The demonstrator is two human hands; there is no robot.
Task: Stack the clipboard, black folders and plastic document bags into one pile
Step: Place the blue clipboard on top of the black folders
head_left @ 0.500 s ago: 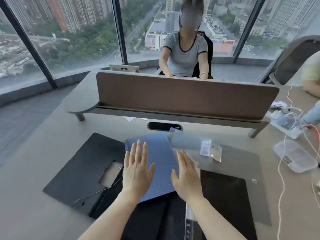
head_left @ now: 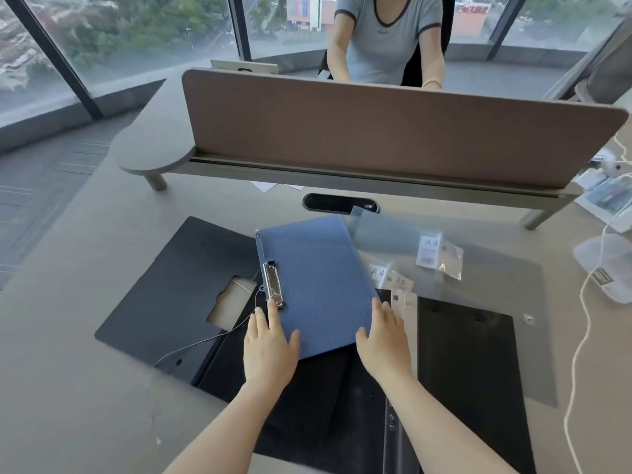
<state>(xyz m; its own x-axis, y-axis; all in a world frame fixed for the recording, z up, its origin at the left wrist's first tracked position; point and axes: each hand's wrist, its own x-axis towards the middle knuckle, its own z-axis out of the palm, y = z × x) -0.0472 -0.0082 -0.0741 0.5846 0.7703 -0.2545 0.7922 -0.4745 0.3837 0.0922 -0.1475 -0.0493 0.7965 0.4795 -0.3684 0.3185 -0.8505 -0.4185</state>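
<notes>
A blue clipboard point(head_left: 318, 282) with a metal clip on its left edge lies flat in the middle of the desk, overlapping the black folders. My left hand point(head_left: 268, 347) rests flat on its near left corner, a fingertip touching the clip. My right hand point(head_left: 384, 340) lies flat at its near right corner. An open black folder point(head_left: 171, 295) with a string tie spreads to the left, and another black folder point(head_left: 468, 364) lies to the right. Clear plastic document bags point(head_left: 427, 254) labelled A4 fan out to the right of the clipboard.
A brown desk divider point(head_left: 393, 138) stands across the desk, with a person seated behind it. A black cable port point(head_left: 338, 202) sits just beyond the clipboard. White cables point(head_left: 581, 336) and packaged items lie at the right edge. The desk's left edge drops to the floor.
The camera has tilted down and closer. Both hands have slid back to the clipboard's near corners, so the clip now shows.
</notes>
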